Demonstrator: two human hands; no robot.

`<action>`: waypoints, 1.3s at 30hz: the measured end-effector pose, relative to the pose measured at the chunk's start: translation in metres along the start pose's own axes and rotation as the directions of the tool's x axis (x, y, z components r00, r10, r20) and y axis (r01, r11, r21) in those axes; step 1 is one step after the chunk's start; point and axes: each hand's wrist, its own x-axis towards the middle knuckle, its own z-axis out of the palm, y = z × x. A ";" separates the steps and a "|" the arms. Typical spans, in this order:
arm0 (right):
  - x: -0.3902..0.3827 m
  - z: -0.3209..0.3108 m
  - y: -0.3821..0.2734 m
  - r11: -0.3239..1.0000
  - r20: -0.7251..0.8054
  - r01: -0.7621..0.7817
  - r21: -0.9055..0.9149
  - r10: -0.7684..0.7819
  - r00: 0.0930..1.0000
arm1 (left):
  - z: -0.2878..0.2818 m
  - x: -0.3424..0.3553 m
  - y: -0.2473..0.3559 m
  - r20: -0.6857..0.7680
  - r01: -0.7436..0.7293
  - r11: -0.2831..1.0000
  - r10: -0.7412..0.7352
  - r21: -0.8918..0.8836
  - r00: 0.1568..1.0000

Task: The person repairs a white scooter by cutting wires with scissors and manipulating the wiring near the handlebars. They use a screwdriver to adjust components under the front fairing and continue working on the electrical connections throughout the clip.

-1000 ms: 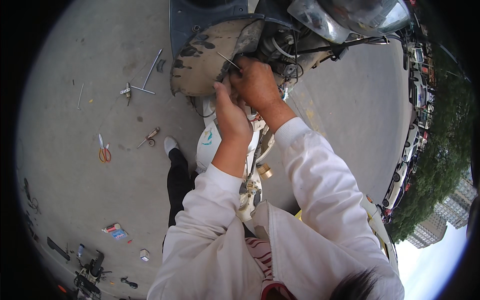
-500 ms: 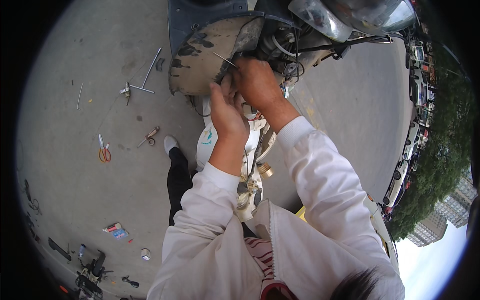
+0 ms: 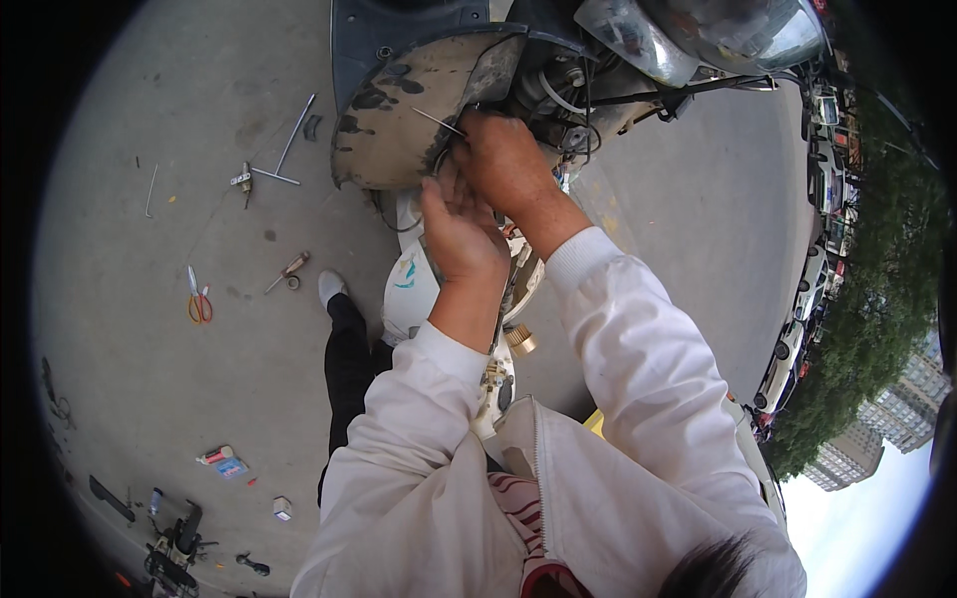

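Note:
My right hand (image 3: 503,164) is closed, with a thin metal rod (image 3: 437,121) sticking out of its fingers toward the upper left. The hidden end of that rod could be any tool; its kind does not show. Just below, my left hand (image 3: 465,231) is cupped palm up, its thumb apart from the partly bent fingers. Its fingertips are partly covered by my right hand. Both hands are at the lower edge of a curved, mud-stained scooter panel (image 3: 384,135). A dark cable (image 3: 396,228) loops beneath this panel, left of my left hand.
Chrome headlight housing (image 3: 743,35) and exposed wiring (image 3: 588,130) lie at upper right. On the ground at left are a T-handle wrench (image 3: 291,140), scissors (image 3: 198,296), a screwdriver (image 3: 289,271) and a small white box (image 3: 283,508). White scooter bodywork (image 3: 411,289) stands below my hands.
The view has shifted slightly, so the ground tools appear a little farther left. My left hand has moved slightly right and down relative to the panel. My right hand still grips the rod.

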 end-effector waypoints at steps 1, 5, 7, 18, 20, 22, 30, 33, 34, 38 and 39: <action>0.000 0.000 0.000 1.000 -0.005 -0.003 -0.010 0.003 1.000 | 0.001 -0.001 0.000 -0.001 0.002 1.000 -0.002 -0.004 1.000; 0.001 0.001 -0.002 0.999 -0.001 -0.020 -0.045 0.020 1.000 | -0.001 0.002 0.000 -0.014 0.006 1.000 -0.006 -0.017 1.000; 0.000 0.001 -0.002 0.997 0.006 -0.036 -0.062 0.036 0.999 | -0.001 0.004 -0.001 -0.043 0.015 1.000 -0.015 -0.020 0.999; 0.001 0.003 0.002 0.999 -0.007 0.006 -0.047 -0.006 1.000 | -0.006 0.009 -0.002 -0.071 0.006 1.000 -0.004 0.021 0.997; 0.001 0.004 0.002 0.999 -0.003 0.005 -0.051 -0.005 1.000 | -0.006 0.010 -0.003 -0.069 0.003 1.000 -0.002 0.019 0.998; 0.001 0.003 0.002 0.998 0.001 0.004 -0.061 -0.004 1.000 | -0.006 0.011 -0.003 -0.069 0.008 1.000 -0.007 0.014 0.998; -0.003 0.000 -0.003 0.997 -0.012 -0.005 -0.083 0.004 1.000 | -0.005 0.008 0.000 -0.052 0.011 0.997 -0.008 0.070 0.999; -0.003 0.004 -0.002 0.995 -0.037 0.006 -0.096 -0.009 0.999 | -0.005 0.002 0.003 0.013 -0.019 0.994 0.018 0.104 1.000; -0.003 0.004 -0.003 0.996 -0.036 0.002 -0.087 -0.005 0.999 | -0.005 0.000 0.004 0.041 -0.034 0.993 0.029 0.116 0.999; -0.002 0.003 -0.002 0.999 -0.039 0.011 -0.047 -0.013 0.999 | -0.003 -0.003 0.002 0.094 -0.107 0.976 0.091 0.189 0.991; -0.001 0.002 -0.002 0.999 -0.041 0.022 -0.033 -0.023 0.999 | -0.003 -0.003 0.001 0.088 -0.112 0.974 0.097 0.197 0.991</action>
